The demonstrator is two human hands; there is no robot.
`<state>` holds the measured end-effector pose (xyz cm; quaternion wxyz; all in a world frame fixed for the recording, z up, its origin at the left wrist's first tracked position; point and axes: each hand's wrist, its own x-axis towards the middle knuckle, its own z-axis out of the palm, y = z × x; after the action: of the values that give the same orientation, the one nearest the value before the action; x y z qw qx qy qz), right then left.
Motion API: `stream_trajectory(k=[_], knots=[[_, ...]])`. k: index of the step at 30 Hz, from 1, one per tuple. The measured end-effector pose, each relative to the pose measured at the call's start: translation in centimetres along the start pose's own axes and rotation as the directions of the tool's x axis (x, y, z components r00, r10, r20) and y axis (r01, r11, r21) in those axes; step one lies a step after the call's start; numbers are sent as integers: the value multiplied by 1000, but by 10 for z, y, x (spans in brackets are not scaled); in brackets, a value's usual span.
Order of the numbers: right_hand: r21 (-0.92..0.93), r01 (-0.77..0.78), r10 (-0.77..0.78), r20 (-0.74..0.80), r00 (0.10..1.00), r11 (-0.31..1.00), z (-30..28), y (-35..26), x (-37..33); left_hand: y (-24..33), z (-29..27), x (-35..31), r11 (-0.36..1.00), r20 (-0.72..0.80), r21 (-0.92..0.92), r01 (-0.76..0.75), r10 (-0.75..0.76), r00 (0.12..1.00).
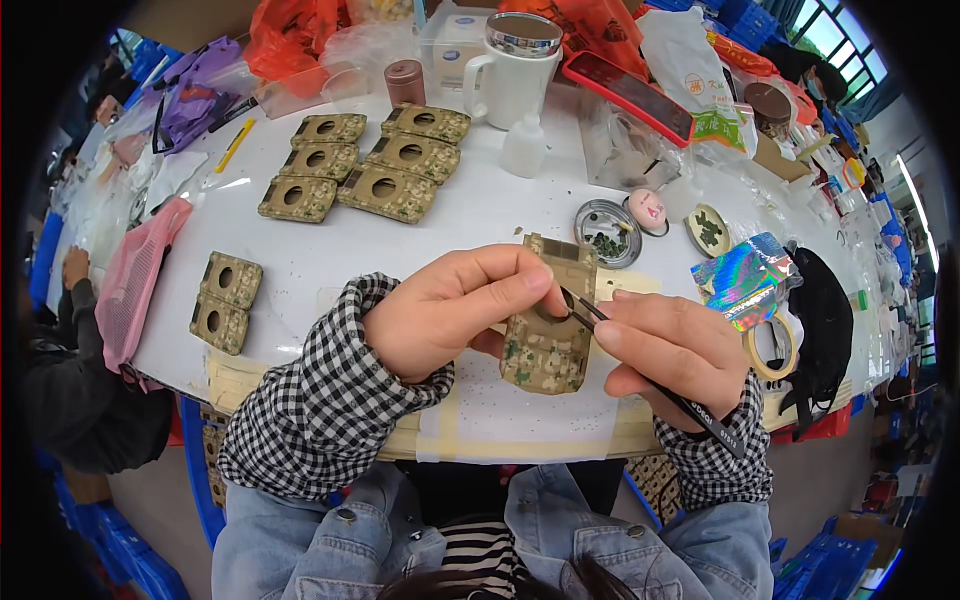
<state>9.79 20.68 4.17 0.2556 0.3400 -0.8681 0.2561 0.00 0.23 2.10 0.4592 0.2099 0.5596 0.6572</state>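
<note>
In front of me is a camouflage-patterned toy tank hull (545, 355) with a round hole, tilted over the white sheet. My left hand (465, 295) is closed beside it: thumb and forefinger pinch together over the hole, and the lower fingers curl against the hull's left side. Anything tiny in that pinch is too small to make out. My right hand (685, 345) is closed around black tweezers (665, 395), their tips reaching the left fingertips above the hull. A round clear dish (632, 255) with small dark green parts sits just beyond the hull.
More camouflage hulls stand in rows at the back (385, 188) and in a pair at left (226, 290). Behind are a white mug (512, 75), a small white bottle (524, 148) and a red-edged phone (630, 95). Tape (790, 355) lies right; another person's sleeve (105, 410) shows left.
</note>
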Motion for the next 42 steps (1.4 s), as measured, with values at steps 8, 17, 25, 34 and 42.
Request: stream_trajectory(k=[8, 17, 25, 34, 42], knots=[[-8, 29, -29, 9, 1000, 1000, 3, 3, -1, 0, -1, 0, 996, -14, 81, -46, 47, 999], [85, -106, 111, -56, 992, 991, 3, -1, -3, -6, 0, 1, 987, -47, 74, -141, 145, 988], [603, -303, 459, -119, 880, 738, 8, 3, -12, -4, 4, 0, 993, -6, 64, -103, 104, 995], [800, -444, 588, 146, 795, 402, 6, -3, -6, -6, 4, -4, 1000, 142, 22, -16, 12, 990], [801, -462, 580, 183, 794, 381, 8, -4, -6, -7, 2, -4, 998, 165, 56, 18, -27, 986]])
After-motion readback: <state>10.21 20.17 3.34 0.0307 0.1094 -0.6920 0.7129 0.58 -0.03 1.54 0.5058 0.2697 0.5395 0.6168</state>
